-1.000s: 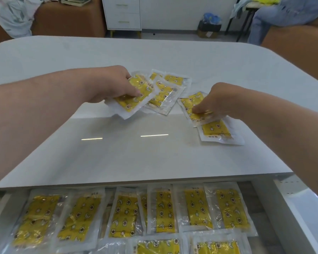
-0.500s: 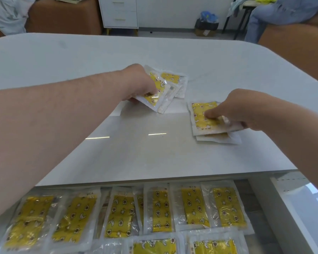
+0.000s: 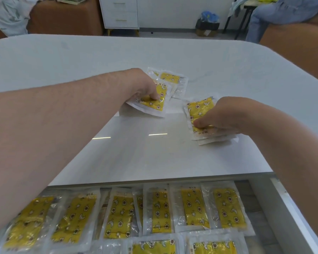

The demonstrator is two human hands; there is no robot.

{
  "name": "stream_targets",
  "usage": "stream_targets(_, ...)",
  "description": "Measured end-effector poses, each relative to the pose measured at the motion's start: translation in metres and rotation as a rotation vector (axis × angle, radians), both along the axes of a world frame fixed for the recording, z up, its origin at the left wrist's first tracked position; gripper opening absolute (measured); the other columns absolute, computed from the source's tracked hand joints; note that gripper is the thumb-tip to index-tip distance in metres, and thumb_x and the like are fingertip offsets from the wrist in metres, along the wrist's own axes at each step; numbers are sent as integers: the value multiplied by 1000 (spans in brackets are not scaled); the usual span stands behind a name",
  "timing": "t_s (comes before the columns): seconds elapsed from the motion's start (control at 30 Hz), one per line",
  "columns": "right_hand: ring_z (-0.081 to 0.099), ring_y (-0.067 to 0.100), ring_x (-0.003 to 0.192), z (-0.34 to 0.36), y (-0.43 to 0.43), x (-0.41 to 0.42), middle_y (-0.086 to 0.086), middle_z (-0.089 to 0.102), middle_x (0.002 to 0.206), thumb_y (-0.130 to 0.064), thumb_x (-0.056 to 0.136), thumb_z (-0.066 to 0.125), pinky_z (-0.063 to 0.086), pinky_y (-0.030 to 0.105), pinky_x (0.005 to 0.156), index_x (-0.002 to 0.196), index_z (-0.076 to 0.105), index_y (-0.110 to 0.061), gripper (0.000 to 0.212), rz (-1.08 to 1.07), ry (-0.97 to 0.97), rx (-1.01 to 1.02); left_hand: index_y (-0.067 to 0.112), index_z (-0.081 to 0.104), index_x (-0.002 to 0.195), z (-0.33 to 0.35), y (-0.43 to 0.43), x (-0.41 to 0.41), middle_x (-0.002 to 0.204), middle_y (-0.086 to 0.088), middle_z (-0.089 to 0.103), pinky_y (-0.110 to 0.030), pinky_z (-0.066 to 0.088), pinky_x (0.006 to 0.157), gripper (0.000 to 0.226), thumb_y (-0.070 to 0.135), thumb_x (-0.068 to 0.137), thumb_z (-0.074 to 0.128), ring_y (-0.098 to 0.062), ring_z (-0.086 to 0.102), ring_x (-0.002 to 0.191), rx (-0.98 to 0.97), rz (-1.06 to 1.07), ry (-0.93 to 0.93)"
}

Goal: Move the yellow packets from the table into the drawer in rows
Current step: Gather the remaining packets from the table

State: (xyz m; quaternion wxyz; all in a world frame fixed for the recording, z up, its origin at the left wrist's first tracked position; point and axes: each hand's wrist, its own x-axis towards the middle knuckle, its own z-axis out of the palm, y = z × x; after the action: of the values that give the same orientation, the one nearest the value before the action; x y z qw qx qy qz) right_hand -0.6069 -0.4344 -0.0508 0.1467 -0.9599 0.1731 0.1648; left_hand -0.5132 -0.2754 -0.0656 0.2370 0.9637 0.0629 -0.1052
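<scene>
My left hand [image 3: 143, 87] grips a yellow packet [image 3: 154, 103] in a clear wrapper, lifted a little off the white table [image 3: 81, 70]. Behind it more yellow packets [image 3: 170, 77] lie in a loose pile on the table. My right hand [image 3: 226, 114] pinches a small stack of yellow packets [image 3: 200, 110], thumb on top, low over the table's right side. Below the table's front edge the open drawer [image 3: 275, 202] holds several yellow packets [image 3: 160, 209] laid side by side in a row, with a second row [image 3: 211, 246] starting at the bottom.
The drawer's white right wall [image 3: 301, 217] runs along the lower right. Beyond the table stand a white cabinet [image 3: 119, 13], brown seats [image 3: 66, 17], a black bin [image 3: 206, 26] and a seated person's legs [image 3: 275, 13] at the far right.
My left hand has pulled one packet off the pile toward me. My right hand has gathered its packets into a stack and drawn them slightly nearer.
</scene>
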Motion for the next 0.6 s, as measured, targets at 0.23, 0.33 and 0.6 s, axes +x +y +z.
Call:
stream_targets(0.23, 51, 21, 67, -1, 4, 1, 6, 53, 81, -39, 83, 74, 38, 29, 57, 99, 52, -6, 43, 14, -28, 27, 10, 59, 96, -5, 28, -2, 102, -7, 58, -34, 46, 97, 27, 20, 79, 77, -23, 53, 91, -299, 105, 71)
stream_targets(0.33, 53, 27, 85, -5, 7, 4, 10, 52, 99, -26, 87, 69, 42, 31, 68, 125, 41, -3, 53, -68, -148, 181, 13, 53, 76, -4, 45, -12, 88, -5, 56, -30, 45, 87, 25, 20, 79, 76, -23, 52, 86, -348, 144, 65)
stream_targets(0.6, 69, 25, 82, -10, 5, -14, 10, 68, 98, -9, 82, 74, 58, 38, 77, 88, 56, -12, 19, -389, -173, 724, 10, 61, 82, -1, 87, -73, 67, -1, 74, -35, 60, 68, 8, 4, 88, 62, -13, 71, 59, -791, 330, 188)
